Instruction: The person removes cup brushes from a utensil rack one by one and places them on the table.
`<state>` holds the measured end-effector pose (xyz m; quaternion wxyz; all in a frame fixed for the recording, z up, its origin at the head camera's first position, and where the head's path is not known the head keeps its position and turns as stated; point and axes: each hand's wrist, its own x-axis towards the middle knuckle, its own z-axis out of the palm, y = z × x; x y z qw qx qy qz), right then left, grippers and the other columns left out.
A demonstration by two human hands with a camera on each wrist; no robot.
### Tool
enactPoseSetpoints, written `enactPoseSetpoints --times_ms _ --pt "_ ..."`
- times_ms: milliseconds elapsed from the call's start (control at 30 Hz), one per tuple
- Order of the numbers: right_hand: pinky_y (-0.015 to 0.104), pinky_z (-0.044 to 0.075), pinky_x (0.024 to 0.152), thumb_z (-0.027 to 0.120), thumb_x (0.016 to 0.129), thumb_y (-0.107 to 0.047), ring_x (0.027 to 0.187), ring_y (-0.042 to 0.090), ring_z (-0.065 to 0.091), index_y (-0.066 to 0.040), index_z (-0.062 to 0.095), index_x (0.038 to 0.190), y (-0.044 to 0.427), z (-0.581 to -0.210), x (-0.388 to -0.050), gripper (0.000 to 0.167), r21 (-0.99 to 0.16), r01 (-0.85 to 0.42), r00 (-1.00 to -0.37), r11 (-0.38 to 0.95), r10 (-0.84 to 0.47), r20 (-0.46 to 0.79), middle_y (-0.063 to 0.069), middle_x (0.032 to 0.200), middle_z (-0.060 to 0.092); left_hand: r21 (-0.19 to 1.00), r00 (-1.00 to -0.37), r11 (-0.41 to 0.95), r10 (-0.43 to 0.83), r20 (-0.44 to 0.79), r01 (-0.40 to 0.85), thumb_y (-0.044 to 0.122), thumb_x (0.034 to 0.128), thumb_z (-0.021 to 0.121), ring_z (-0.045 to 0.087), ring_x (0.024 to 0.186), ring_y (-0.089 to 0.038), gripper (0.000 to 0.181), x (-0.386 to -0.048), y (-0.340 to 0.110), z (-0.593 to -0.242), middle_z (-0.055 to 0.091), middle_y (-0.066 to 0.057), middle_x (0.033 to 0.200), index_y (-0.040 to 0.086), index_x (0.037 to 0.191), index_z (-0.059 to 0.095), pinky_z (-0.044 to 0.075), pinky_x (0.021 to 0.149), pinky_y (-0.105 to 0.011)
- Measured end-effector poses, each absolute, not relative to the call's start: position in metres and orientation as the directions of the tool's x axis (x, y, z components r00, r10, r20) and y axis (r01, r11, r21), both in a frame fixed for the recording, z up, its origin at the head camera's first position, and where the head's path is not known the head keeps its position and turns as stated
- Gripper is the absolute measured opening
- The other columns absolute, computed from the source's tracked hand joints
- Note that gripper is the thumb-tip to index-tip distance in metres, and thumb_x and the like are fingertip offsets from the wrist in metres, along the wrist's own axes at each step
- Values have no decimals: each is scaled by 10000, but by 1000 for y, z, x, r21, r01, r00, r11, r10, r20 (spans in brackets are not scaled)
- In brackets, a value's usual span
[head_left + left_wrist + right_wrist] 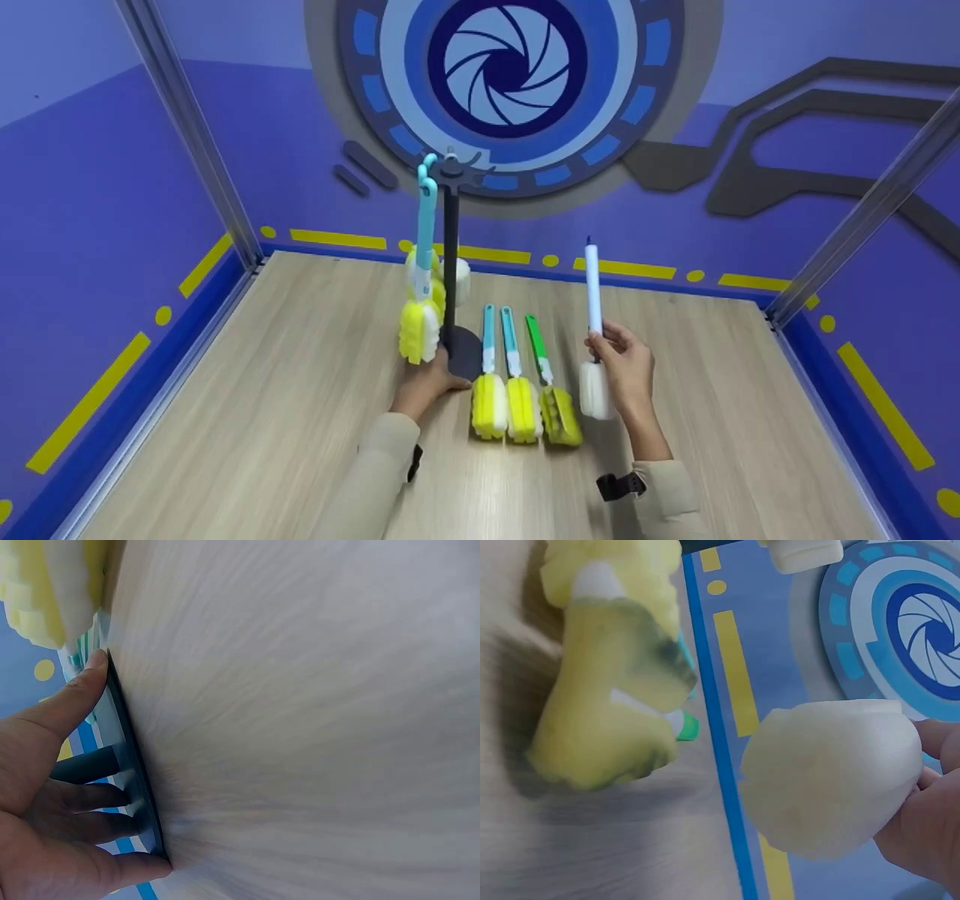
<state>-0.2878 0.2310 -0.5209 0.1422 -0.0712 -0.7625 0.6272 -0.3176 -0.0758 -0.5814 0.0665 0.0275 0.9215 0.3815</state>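
We've got a few brushes (426, 217) hung on the black stand (451, 255) — our left hand (426, 382), fingers spread, touches its base (468, 346). Our right hand (630, 369) pinches the white-headed brush (594, 300); three more brushes (519, 409) lie unhung beside the stand.

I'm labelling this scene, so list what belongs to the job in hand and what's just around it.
Likely part of the job:
black stand
hanging brushes
held white-headed brush
three brushes lying side by side

Just around:
table
patterned wall
black wrist straps
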Motion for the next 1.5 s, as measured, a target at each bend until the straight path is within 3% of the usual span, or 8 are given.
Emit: enactPoseSetpoints --times_ms 233,533,733,967,1133,1333,1500 --pt "265 588 789 682 989 -162 998 291 713 -2 644 1329 239 -534 -284 377 -972 -2 -965 233 253 63 190 1130 723 689 -993 723 107 -42 48 256 794 893 382 1424 -419 977 -318 -74 -580 412 -330 1498 -183 1467 337 313 1181 -495" --pt "220 570 758 662 960 -38 921 169 709 46 611 1347 247 -555 -285 399 -965 80 -970 249 242 -18 238 1190 694 687 -990 726 97 -105 -2 276 820 872 385 1429 -409 929 -320 -75 -580 415 -311 1514 -151 1474 368 329 1174 -500" --pt "199 552 757 641 933 6 951 182 701 68 588 1359 249 -562 -283 433 -950 126 -973 287 224 -62 269 1258 658 687 -991 727 94 -92 5 259 811 879 405 1414 -405 908 -320 -75 -581 441 -314 1488 -161 1452 391 335 1171 -488" --pt "280 554 824 643 916 8 1026 254 682 57 588 1365 249 -567 -283 455 -921 180 -969 345 225 -105 271 1290 640 655 -995 755 85 -46 34 266 772 908 485 1342 -398 861 -318 -74 -582 522 -303 1401 -160 1379 471 378 1140 -474" --pt "373 545 916 629 945 -4 1105 303 656 50 561 1393 248 -572 -283 457 -914 215 -965 346 221 -143 272 1324 615 641 -996 766 87 -30 48 272 761 916 477 1352 -393 894 -319 -73 -582 510 -304 1418 -166 1390 455 357 1158 -472" --pt "372 546 902 615 961 -13 1060 301 685 48 551 1401 244 -579 -285 449 -922 240 -961 305 213 -179 272 1324 609 654 -996 755 79 -40 34 271 765 914 438 1394 -378 926 -319 -75 -581 466 -287 1479 -143 1436 427 331 1179 -471" --pt "435 524 968 608 958 1 1079 311 683 66 541 1403 244 -586 -288 455 -915 243 -962 321 198 -186 291 1319 612 671 -992 742 80 -95 -5 288 787 898 376 1443 -375 970 -320 -74 -580 403 -280 1538 -125 1487 368 299 1197 -472"
